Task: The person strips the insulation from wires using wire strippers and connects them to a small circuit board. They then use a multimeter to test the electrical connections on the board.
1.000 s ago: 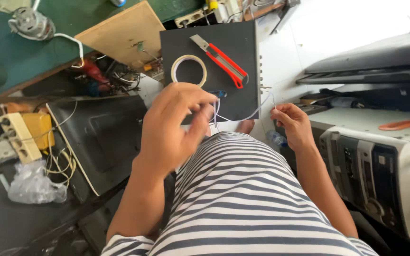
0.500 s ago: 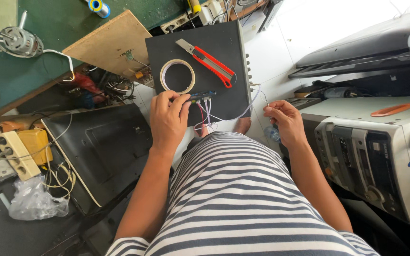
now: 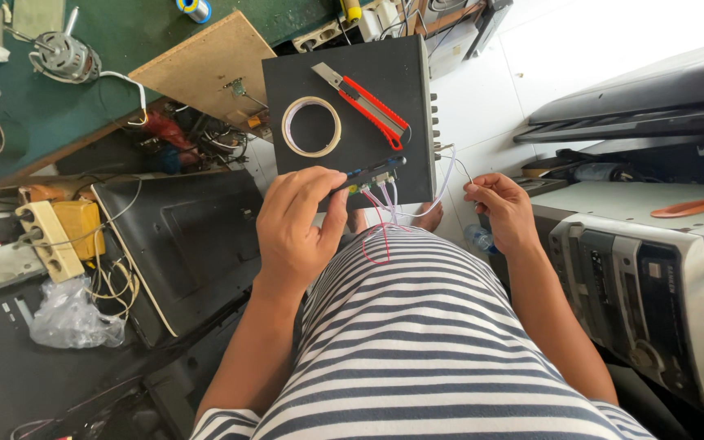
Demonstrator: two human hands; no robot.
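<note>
The black box [image 3: 385, 90] is bearing a tape ring [image 3: 311, 126] and red knife [image 3: 364, 102]; the left hand [image 3: 299, 224], having dropped since a moment ago, is gripping a small circuit strip [image 3: 368, 173]; the right hand [image 3: 503, 208] is pinching its white wire [image 3: 448, 175] taut.

A red utility knife [image 3: 366, 104] lies slantwise on a black box [image 3: 397, 69], with a roll of pale tape [image 3: 312, 126] flat just beside it. A chipboard panel [image 3: 205, 61] leans off the green bench [image 3: 116, 33], which carries a small electric motor [image 3: 65, 55] with a white cord. Below, a dark television back cover [image 3: 189, 244] sits beside a beige power strip [image 3: 46, 238] and a crumpled clear plastic bag [image 3: 67, 318]. A tangle of red and dark wires [image 3: 181, 138] fills the gap under the panel. On the other side stands a grey stereo unit [image 3: 645, 269], an orange strip [image 3: 692, 207] lying on top, near a dark printer [image 3: 653, 98] on the white tiled floor [image 3: 580, 41].
</note>
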